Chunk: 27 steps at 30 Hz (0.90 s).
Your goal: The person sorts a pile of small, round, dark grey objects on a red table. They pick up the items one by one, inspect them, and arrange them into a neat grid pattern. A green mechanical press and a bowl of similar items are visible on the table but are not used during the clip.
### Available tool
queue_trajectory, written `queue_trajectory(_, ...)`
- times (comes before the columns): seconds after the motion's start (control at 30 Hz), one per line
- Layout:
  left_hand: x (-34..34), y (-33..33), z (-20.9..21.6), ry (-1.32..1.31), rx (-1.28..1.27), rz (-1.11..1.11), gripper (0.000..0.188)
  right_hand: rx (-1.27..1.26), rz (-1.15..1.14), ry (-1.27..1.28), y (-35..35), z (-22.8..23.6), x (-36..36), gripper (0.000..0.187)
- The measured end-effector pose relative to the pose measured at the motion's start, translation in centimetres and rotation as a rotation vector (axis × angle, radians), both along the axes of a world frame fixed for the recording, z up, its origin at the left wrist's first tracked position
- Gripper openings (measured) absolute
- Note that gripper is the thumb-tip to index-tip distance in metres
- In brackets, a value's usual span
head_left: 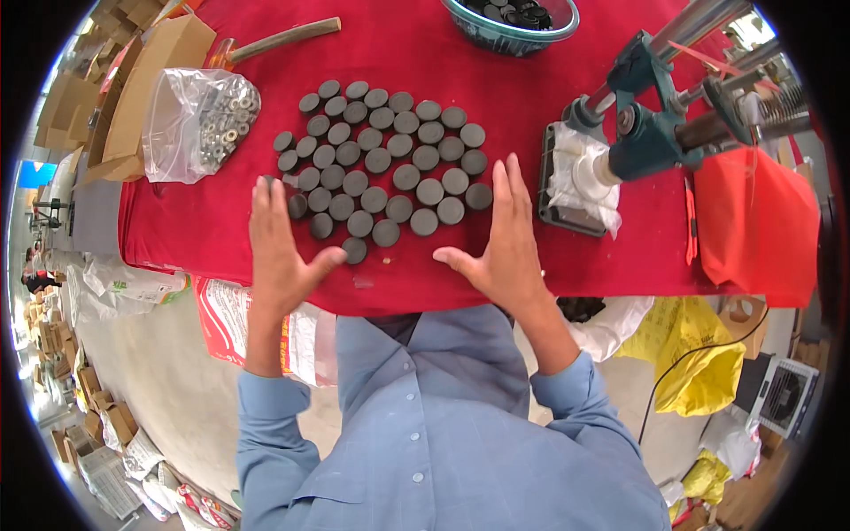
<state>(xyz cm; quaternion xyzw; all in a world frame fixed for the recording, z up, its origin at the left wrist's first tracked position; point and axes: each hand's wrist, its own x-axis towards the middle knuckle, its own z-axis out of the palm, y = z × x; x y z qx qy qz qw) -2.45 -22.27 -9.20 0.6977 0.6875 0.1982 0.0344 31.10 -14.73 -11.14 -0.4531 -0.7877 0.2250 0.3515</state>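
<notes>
A group of several dark grey round discs (pixel 378 160) lies spread in a loose single layer on the red tablecloth (pixel 505 97). My left hand (pixel 282 248) stands at the left edge of the group, fingers stretched forward and thumb apart, beside the outermost discs. On the opposite side my right hand (pixel 502 239) is held the same way, fingers extended near the rightmost discs and thumb pointing inward. Neither hand grips anything. Small pale crumbs lie on the cloth between the thumbs.
At right stands a green hand press (pixel 633 124) on a dark base, with a red bag (pixel 753 221) beyond it. A clear bag of metal rings (pixel 208 124), a cardboard box (pixel 159 84) and a wooden-handled hammer (pixel 283 40) sit left. A bowl of black pieces (pixel 513 37) is at the back.
</notes>
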Motion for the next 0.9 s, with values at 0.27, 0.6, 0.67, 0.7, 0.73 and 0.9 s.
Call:
queue_trajectory(0.27, 2.8, 0.5, -1.9, 0.138, -0.016, 0.031, 0.149, 0.077, -0.048, -0.288, 3.1, -0.6, -3.8, 0.152)
queue_trajectory(0.6, 0.4, 3.5, -2.3, 0.108, 0.068, 0.029, 0.14, 0.144, -0.105, -0.26, 5.2, -1.4, -6.8, 0.146)
queue_trajectory(0.67, 0.4, 3.5, -2.4, 0.112, 0.062, 0.043, 0.139, 0.191, -0.123, -0.252, 5.6, -1.8, -7.2, 0.146)
queue_trajectory(0.7, 0.4, 3.6, -2.4, 0.108, 0.079, 0.053, 0.138, 0.202, -0.126, -0.234, 5.8, -1.8, -7.4, 0.147)
queue_trajectory(0.73, 0.5, 3.5, -2.2, 0.103, 0.052, 0.056, 0.137, 0.169, -0.101, -0.215, 5.7, -1.6, -7.2, 0.143)
queue_trajectory(0.9, 2.5, 3.5, 0.1, 0.014, 0.095, -0.093, 0.108, 0.129, -0.042, -0.085, 3.9, 0.6, -2.5, 0.115)
